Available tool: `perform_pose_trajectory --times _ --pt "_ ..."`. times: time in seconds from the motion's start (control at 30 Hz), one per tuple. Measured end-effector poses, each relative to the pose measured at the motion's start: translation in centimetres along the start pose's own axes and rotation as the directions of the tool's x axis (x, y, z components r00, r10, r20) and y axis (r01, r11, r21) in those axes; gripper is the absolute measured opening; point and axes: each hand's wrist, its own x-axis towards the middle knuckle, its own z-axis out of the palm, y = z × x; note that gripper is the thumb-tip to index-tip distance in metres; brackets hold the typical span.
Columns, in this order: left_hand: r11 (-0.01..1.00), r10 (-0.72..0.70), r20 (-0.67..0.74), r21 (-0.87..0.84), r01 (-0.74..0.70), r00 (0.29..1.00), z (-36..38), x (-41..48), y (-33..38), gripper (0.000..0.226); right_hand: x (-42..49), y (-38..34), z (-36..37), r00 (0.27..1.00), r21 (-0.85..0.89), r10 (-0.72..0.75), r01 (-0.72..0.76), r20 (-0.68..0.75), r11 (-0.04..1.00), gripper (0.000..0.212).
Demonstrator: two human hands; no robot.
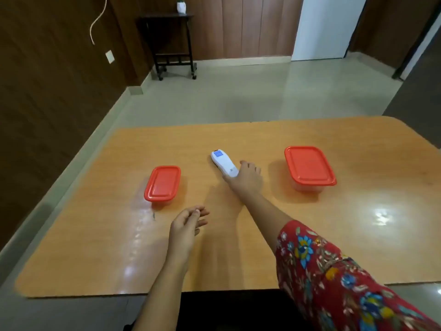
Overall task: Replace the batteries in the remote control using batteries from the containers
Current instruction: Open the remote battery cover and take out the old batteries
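Note:
A white remote control (223,162) with a small blue screen lies on the wooden table (262,139), pointing away from me. My right hand (247,179) rests on its near end, fingers around it. My left hand (187,224) hovers over the table nearer to me, empty, with fingers loosely curled and apart. A small clear container with a red lid (163,183) stands to the left of the remote. A larger red-lidded container (309,168) stands to the right. Both lids are on, so their contents are hidden.
Beyond the table's far edge is pale tiled floor. A dark wheeled side table (174,44) with a small white pot (181,6) stands against the back wall. Dark wood panelling runs along the left.

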Motion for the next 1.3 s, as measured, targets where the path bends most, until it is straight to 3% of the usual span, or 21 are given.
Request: perform_pose_trajectory --times 0.1,0.2,0.27,0.33,0.4,0.5,0.57,0.63,0.77,0.9,1.03,1.1,1.17,1.3 --pt "0.999 0.011 -0.004 -0.031 -0.011 1.0 -0.1 0.6 0.1 0.022 0.7 0.3 0.3 0.999 -0.181 -0.01 0.017 0.044 0.983 0.064" --pt "1.0 0.012 0.014 -0.012 -0.012 1.0 0.0 0.5 0.2 0.022 0.3 1.8 0.4 0.998 -0.11 -0.055 0.057 0.019 0.992 0.053" --pt "1.0 0.012 0.027 -0.005 -0.012 1.0 -0.3 0.3 0.4 0.023 -0.7 2.7 -0.4 0.998 0.034 -0.065 0.066 -0.013 0.997 0.049" --pt "0.999 0.011 0.015 -0.043 -0.01 1.0 -0.8 0.0 0.2 0.022 -2.7 3.3 -1.7 0.997 0.34 -0.074 0.06 0.031 0.939 0.041" --pt "0.984 -0.048 -0.013 -0.17 0.045 0.999 -1.2 -0.2 0.2 0.023 -5.9 3.7 -3.7 0.981 0.637 -0.13 0.009 0.143 0.771 0.026" --pt "0.886 -0.246 0.043 -0.395 0.242 0.968 -1.7 0.0 -0.2 0.038 -10.5 4.2 -5.7 0.915 0.875 -0.179 -0.268 0.363 0.404 0.021" --pt "0.826 -0.338 0.15 -0.425 0.37 0.929 -1.7 -0.1 -0.4 0.054 -12.7 4.3 -5.9 0.883 0.897 -0.16 -0.43 0.441 0.102 0.026" --pt "0.813 -0.367 0.219 -0.397 0.426 0.904 -1.5 -0.3 -0.8 0.055 -14.1 4.2 -5.6 0.859 0.853 -0.08 -0.512 0.506 -0.101 0.023" --pt "0.891 -0.295 0.206 -0.293 0.347 0.933 -0.5 -0.9 -1.8 0.021 -14.5 4.2 -4.9 0.788 0.753 -0.041 -0.601 0.614 -0.266 0.032" --pt "0.962 -0.19 0.181 -0.159 0.22 0.965 0.0 -0.6 -2.4 0.026 -13.4 3.1 -4.2 0.708 0.676 -0.149 -0.704 0.69 -0.218 0.036" --pt "0.986 -0.089 -0.053 -0.149 0.08 0.995 -0.2 0.2 -2.3 0.019 -13.2 1.9 -3.0 0.692 0.698 -0.119 -0.716 0.712 0.01 0.028" --pt "0.973 -0.073 -0.152 -0.227 0.037 0.986 -0.9 0.9 -2.6 0.015 -13.3 1.9 -2.6 0.683 0.7 -0.157 -0.706 0.714 0.109 0.029" --pt "0.955 -0.084 -0.131 -0.295 0.042 0.988 -1.5 1.5 -2.7 0.014 -13.6 2.2 -2.8 0.646 0.693 -0.252 -0.684 0.721 0.229 0.031" --pt "0.966 -0.047 0.015 -0.253 0.049 0.999 -1.1 2.5 -2.3 0.025 -14.4 1.6 -3.8 0.491 0.627 -0.394 -0.662 0.777 0.411 0.027"
